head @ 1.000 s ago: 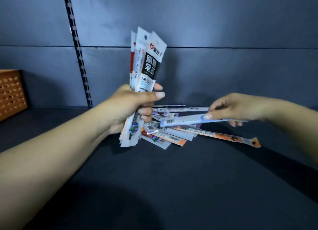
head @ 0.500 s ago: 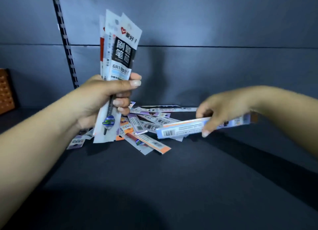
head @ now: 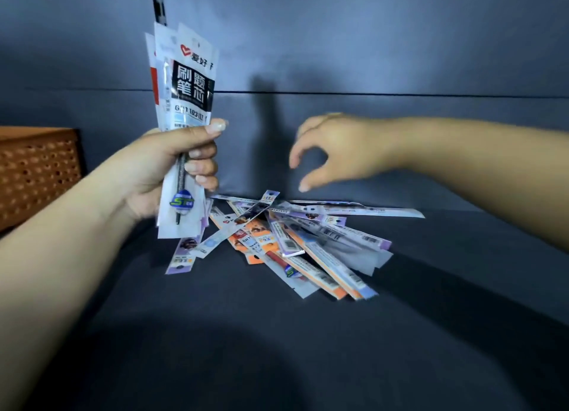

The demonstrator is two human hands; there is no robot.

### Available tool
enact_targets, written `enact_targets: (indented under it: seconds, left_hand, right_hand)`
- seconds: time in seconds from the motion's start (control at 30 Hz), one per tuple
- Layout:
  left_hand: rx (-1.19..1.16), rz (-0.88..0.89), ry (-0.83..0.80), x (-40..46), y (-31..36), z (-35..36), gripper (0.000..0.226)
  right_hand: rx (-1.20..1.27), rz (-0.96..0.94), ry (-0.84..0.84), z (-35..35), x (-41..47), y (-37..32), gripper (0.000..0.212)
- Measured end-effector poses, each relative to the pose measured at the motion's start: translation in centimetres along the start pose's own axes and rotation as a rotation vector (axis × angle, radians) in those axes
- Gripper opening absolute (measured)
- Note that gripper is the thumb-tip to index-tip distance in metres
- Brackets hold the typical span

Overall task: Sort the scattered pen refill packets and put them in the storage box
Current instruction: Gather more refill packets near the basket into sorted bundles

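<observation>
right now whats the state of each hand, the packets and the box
left hand: grips an upright bundle of white refill packets
right hand: empty, fingers loosely curled, above the pile
scattered pile of orange and purple refill packets: loose on the dark surface
orange perforated storage box: at the left edge, inside hidden

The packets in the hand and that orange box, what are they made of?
The packets gripped in the left hand look like thin glossy plastic film: they shine, and a refill shows through. The orange box has a wall of small round holes; probably plastic, possibly wood or metal.
</observation>
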State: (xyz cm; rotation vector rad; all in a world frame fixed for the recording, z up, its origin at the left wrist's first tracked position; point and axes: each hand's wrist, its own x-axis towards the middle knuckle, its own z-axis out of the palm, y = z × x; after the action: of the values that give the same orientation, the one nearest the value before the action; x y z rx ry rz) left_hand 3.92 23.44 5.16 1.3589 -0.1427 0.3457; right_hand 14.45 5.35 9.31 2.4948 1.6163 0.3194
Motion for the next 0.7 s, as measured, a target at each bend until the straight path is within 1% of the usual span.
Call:
enact_targets:
  seconds: [0.03,0.07,0.1,0.13,0.2,0.3,0.4,0.43,0.5,0.53,0.57,0.67,0.7]
  left_hand:
    - [0.005,0.001,0.003,0.0,0.0,0.0,0.046]
    - [0.012,-0.001,0.008,0.1,0.0,0.0,0.043]
    - [0.021,-0.005,0.019,0.1,-0.1,0.0,0.039]
    - [0.032,-0.013,0.036,0.2,-0.3,-0.1,0.036]
    - [0.058,-0.034,0.068,0.3,-0.6,0.0,0.030]
    - [0.074,-0.052,0.078,0.3,-0.9,0.2,0.022]
    - [0.081,-0.065,0.094,0.2,-1.2,0.2,0.019]
    - [0.080,-0.068,0.095,0.2,-1.3,0.1,0.019]
    - [0.088,-0.082,0.090,0.3,-1.5,0.0,0.021]
    - [0.093,-0.093,0.086,0.4,-1.7,0.0,0.021]
    - [0.095,-0.104,0.082,0.5,-1.8,-0.1,0.021]
    - [0.101,-0.131,0.062,0.7,-2.2,0.1,0.015]
    - [0.094,-0.136,0.054,0.7,-2.3,0.1,0.019]
  right_hand:
    - [0.198,0.157,-0.031,0.5,-0.4,0.3,0.039]
    - [0.313,0.302,-0.108,1.1,-0.9,0.4,0.049]
    - [0.354,0.394,-0.209,2.2,-1.2,0.5,0.057]
    - [0.376,0.435,-0.287,3.3,-1.4,0.2,0.061]
    - [0.429,0.426,-0.349,4.9,-1.1,-1.2,0.060]
    - [0.484,0.370,-0.348,5.8,0.4,-3.7,0.051]
    - [0.460,0.385,-0.348,6.5,1.6,-4.7,0.066]
    - [0.507,0.406,-0.361,6.7,1.8,-4.5,0.065]
    - [0.628,0.427,-0.398,6.9,1.7,-3.9,0.054]
    - [0.648,0.425,-0.404,6.9,1.6,-3.6,0.048]
    - [0.642,0.427,-0.393,6.8,1.5,-3.1,0.043]
    - [0.554,0.431,-0.293,6.2,1.6,-1.2,0.046]
    - [0.542,0.431,-0.277,6.0,1.7,-0.6,0.042]
